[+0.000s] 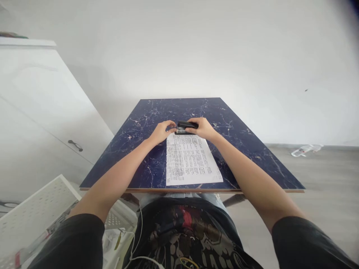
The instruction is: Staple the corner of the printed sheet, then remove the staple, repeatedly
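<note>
A black stapler (184, 124) lies across the far edge of a printed sheet of paper (193, 160), its front end pointing left. My right hand (202, 127) is wrapped round the stapler's rear part, thumb on the near side. At the stapler's front end is my left hand (165, 130), its fingers curved and the thumb apart from the index finger. Nothing shows between those fingers, and the fingertips are close to the stapler's nose; whether they touch it I cannot tell. The paper lies flat, dense with lines of print.
The dark blue marbled table (134, 157) ends at a wall (179, 48) behind it. To the left stands a white cabinet (42, 104) with a dark handle. A white perforated rack (36, 209) and a white cable (140, 228) are at the lower left. A clear plastic item (305, 150) lies on the floor.
</note>
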The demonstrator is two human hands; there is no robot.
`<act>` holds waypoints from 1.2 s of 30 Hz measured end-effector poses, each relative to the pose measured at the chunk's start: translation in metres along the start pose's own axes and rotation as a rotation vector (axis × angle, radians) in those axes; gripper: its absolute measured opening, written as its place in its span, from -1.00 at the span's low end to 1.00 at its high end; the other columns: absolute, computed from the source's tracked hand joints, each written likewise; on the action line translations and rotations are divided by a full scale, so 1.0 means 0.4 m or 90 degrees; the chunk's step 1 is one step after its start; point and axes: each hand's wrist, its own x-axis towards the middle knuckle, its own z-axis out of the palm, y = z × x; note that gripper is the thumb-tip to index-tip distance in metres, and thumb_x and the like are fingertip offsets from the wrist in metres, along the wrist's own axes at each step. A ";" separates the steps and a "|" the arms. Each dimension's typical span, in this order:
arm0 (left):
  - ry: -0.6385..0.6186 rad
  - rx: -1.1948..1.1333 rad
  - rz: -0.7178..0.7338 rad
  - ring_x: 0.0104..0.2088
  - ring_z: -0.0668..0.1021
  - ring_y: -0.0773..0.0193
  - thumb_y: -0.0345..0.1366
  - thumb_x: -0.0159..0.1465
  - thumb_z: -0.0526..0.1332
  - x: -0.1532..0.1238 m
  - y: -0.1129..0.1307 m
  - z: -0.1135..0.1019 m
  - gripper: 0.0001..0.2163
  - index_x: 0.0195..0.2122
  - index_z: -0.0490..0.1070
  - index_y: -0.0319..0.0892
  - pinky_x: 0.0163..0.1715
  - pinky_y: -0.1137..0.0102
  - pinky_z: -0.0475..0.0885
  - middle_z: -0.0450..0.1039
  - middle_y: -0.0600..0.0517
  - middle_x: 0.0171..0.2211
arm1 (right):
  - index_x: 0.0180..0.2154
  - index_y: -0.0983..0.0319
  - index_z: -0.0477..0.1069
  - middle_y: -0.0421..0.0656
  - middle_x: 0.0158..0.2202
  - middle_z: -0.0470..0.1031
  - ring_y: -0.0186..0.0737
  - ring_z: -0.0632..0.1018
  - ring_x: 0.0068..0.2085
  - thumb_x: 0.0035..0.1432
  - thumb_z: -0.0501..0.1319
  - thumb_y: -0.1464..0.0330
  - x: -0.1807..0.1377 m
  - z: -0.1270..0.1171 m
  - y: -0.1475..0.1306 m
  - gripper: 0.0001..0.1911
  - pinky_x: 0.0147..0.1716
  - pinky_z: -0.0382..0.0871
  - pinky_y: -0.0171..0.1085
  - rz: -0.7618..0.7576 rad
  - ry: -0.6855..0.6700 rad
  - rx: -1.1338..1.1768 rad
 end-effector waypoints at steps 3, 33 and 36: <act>0.000 0.125 -0.092 0.26 0.47 -0.34 -0.04 0.41 0.29 -0.007 -0.005 0.019 -0.57 0.14 0.54 -0.26 0.28 -0.17 0.32 0.51 -0.37 0.20 | -0.26 0.22 0.60 -0.08 -0.32 0.62 -0.12 0.55 -0.33 0.19 0.36 0.15 -0.042 -0.073 -0.020 -0.74 -0.31 0.31 -0.13 0.070 -0.023 -0.065; 0.192 -0.121 -0.171 -0.14 0.56 0.10 -0.44 0.21 0.36 0.008 -0.139 -0.006 -0.77 -0.17 0.40 -0.08 0.06 0.16 0.50 0.52 -0.01 -0.22 | 0.02 0.10 0.64 -0.08 -0.02 0.68 0.01 0.65 -0.04 0.34 0.31 0.08 -0.365 -0.103 -0.144 -0.66 -0.02 0.47 -0.02 0.197 -0.165 -0.031; 0.193 -0.115 -0.173 -0.18 0.56 0.11 -0.43 0.19 0.37 0.010 -0.140 -0.006 -0.77 -0.19 0.39 -0.07 0.04 0.16 0.50 0.53 -0.01 -0.24 | -0.06 0.15 0.62 -0.04 -0.06 0.69 0.02 0.65 -0.01 0.45 0.16 0.03 -0.337 -0.066 -0.156 -0.60 0.03 0.44 -0.02 0.212 -0.004 -0.074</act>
